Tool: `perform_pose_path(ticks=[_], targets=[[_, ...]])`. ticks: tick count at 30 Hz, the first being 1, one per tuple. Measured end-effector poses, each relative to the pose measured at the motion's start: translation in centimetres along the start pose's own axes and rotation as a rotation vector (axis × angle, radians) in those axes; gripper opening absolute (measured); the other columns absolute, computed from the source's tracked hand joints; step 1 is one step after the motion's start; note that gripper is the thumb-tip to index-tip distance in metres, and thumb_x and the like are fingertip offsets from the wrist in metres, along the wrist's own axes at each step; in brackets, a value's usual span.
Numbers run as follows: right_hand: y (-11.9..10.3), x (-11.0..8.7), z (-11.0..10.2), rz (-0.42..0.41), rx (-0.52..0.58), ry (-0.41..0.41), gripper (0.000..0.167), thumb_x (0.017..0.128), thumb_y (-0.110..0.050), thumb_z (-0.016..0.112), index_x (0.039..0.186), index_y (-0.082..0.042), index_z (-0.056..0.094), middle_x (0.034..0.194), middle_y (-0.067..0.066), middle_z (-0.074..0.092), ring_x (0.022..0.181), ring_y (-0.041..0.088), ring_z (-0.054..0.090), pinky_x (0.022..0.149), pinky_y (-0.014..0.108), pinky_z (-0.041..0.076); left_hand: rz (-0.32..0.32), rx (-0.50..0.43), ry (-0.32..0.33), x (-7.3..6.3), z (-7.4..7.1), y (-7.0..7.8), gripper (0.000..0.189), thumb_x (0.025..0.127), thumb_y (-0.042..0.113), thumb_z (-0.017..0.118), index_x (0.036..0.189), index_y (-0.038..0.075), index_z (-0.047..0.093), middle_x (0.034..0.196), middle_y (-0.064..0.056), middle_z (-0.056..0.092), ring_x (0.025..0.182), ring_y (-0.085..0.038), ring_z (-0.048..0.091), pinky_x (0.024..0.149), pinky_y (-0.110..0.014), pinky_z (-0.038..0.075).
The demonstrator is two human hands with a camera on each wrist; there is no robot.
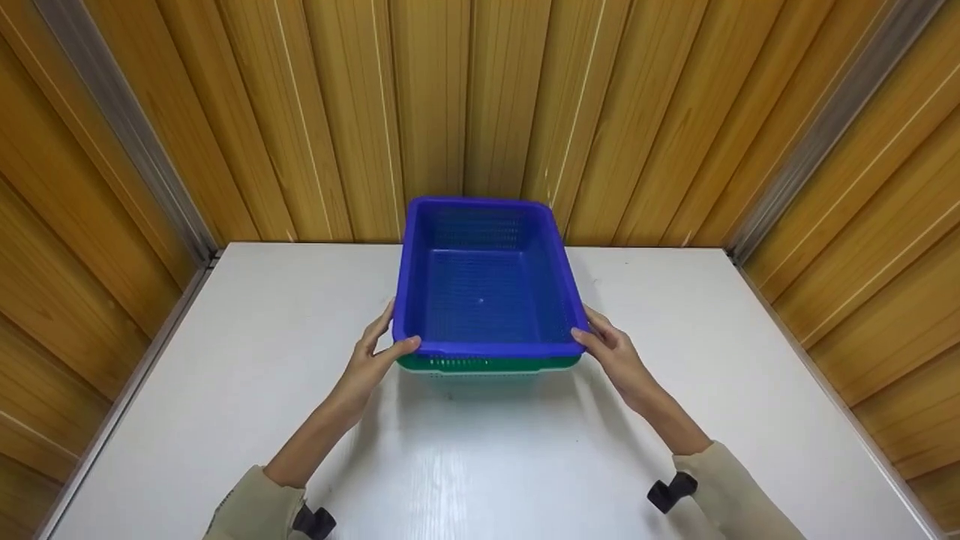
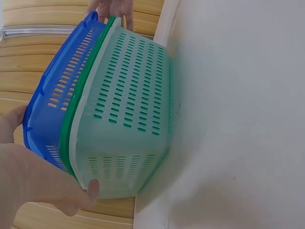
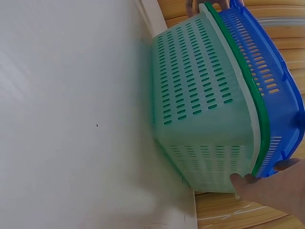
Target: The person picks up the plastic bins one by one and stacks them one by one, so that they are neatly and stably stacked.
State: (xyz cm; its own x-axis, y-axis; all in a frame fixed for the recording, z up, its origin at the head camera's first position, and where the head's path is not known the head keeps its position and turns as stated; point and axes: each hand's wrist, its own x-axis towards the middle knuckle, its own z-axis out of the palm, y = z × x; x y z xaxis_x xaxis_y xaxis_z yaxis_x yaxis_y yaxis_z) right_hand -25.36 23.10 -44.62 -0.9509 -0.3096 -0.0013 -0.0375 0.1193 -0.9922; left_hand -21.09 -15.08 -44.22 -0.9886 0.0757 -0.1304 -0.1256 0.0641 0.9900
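Note:
A blue perforated plastic basket (image 1: 480,300) sits nested on top of a green basket (image 1: 491,365), at the far middle of the table. Outermost and lowest is a pale translucent basket (image 2: 126,119), its slotted walls plain in both wrist views. My left hand (image 1: 366,369) grips the near left corner, thumb over the blue rim and fingers along the outer side. At the near right corner my right hand (image 1: 619,361) holds the blue rim likewise, thumb on top. Nothing is visible inside the blue basket. Most of the green one is hidden between the other two.
The white table (image 1: 247,375) spreads around the stack. Close behind the baskets stands a wood-patterned panel wall (image 1: 435,97), with similar panels at left and right. Metal posts (image 1: 810,135) mark the back corners.

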Motion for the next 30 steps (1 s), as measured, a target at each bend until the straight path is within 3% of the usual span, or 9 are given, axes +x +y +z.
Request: perform_pose_path(ticks=[5, 11, 14, 18, 21, 30], targets=[[0.5, 0.0, 0.4, 0.049, 0.057, -0.024, 0.068, 0.107, -0.024, 0.054, 0.165, -0.014, 0.018, 0.171, 0.012, 0.018, 0.151, 0.035, 0.036, 0.112, 0.028, 0.046, -0.009, -0.011, -0.017, 0.1, -0.4, -0.9, 0.085, 0.094, 0.042, 0.07, 0.163, 0.04, 0.02, 0.171, -0.006, 0.014, 0.16, -0.036, -0.002, 0.121, -0.075, 0.002], [1.2, -0.1, 0.7, 0.048, 0.094, -0.044, 0.072, 0.107, -0.023, 0.054, 0.165, -0.013, 0.014, 0.172, 0.014, 0.014, 0.153, 0.036, 0.032, 0.113, 0.033, 0.046, 0.01, -0.027, -0.058, 0.5, -0.8, -2.0, 0.084, 0.095, 0.038, 0.07, 0.163, 0.041, 0.02, 0.163, -0.007, 0.031, 0.159, -0.034, 0.006, 0.121, -0.074, 0.002], [1.6, 0.0, 0.8, 0.03, 0.101, -0.041, 0.072, 0.107, -0.022, 0.054, 0.165, -0.012, 0.012, 0.172, 0.015, 0.013, 0.155, 0.037, 0.027, 0.114, 0.036, 0.043, 0.019, -0.035, -0.078, 0.7, -0.9, -2.4, 0.084, 0.097, 0.035, 0.068, 0.164, 0.039, 0.017, 0.163, -0.008, 0.034, 0.155, -0.033, 0.022, 0.124, -0.069, 0.011], [2.0, 0.2, 1.0, 0.022, 0.117, -0.021, 0.072, 0.106, -0.02, 0.055, 0.165, -0.013, 0.015, 0.171, 0.016, 0.017, 0.154, 0.036, 0.029, 0.113, 0.036, 0.043, 0.046, -0.061, -0.1, 0.8, -1.1, -2.8, 0.084, 0.1, 0.029, 0.065, 0.165, 0.033, 0.013, 0.167, -0.011, 0.031, 0.149, -0.032, 0.038, 0.123, -0.058, 0.029], [2.2, 0.3, 1.1, 0.015, 0.136, -0.012, 0.072, 0.106, -0.018, 0.056, 0.165, -0.011, 0.015, 0.17, 0.018, 0.021, 0.153, 0.038, 0.031, 0.112, 0.035, 0.045, 0.06, -0.072, -0.104, 0.7, -1.2, -2.9, 0.083, 0.1, 0.027, 0.065, 0.165, 0.03, 0.013, 0.166, -0.013, 0.034, 0.148, -0.031, 0.041, 0.12, -0.051, 0.038], [2.3, 0.0, 1.6, -0.023, 0.151, 0.058, 0.071, 0.104, -0.015, 0.059, 0.163, -0.007, 0.02, 0.165, 0.02, 0.031, 0.148, 0.038, 0.04, 0.106, 0.031, 0.051, 0.096, -0.122, -0.091, 0.6, -1.0, -3.0, 0.08, 0.101, 0.019, 0.064, 0.165, 0.022, 0.016, 0.162, -0.019, 0.039, 0.142, -0.034, 0.05, 0.111, -0.045, 0.049]])
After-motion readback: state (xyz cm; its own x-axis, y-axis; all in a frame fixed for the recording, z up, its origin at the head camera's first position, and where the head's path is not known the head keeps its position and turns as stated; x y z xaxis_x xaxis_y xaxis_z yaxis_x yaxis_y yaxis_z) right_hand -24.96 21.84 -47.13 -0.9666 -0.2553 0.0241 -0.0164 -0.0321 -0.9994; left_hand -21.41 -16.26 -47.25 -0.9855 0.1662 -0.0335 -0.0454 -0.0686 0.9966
